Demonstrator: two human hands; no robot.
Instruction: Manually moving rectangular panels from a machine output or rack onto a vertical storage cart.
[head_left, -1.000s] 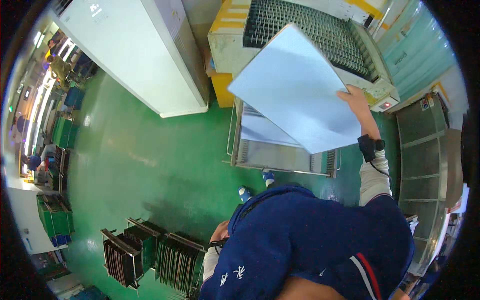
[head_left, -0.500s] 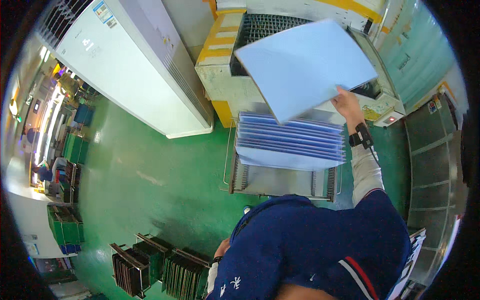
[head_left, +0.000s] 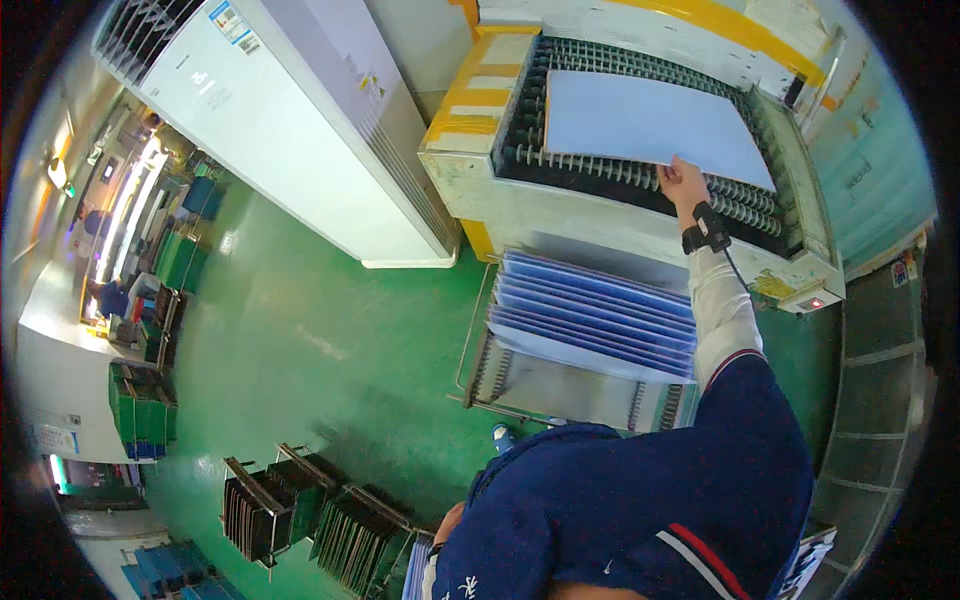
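Observation:
A pale blue flat rectangular panel [head_left: 650, 118] lies over the dark roller bed [head_left: 625, 172] of a machine at the far side. My right hand [head_left: 683, 183] pinches its near edge, fingers closed, with a black band around the wrist. Below that arm a metal rack [head_left: 565, 375] holds several similar blue panels [head_left: 590, 300] on edge, leaning in a row. At the lower edge, by my side, part of my left hand [head_left: 450, 522] shows; its fingers are hidden behind my body and sleeve.
A tall white air-conditioner cabinet [head_left: 310, 140] stands left of the machine. Racks of dark boards [head_left: 260, 515] sit on the green floor [head_left: 310, 340] at lower left. A grey metal-framed panel [head_left: 875, 400] runs along the right. People [head_left: 110, 298] work at the far left.
My right hand has brought the panel from a tilted position above the rack down onto the rollers. The whole view has shifted, with the machine now lower and further right.

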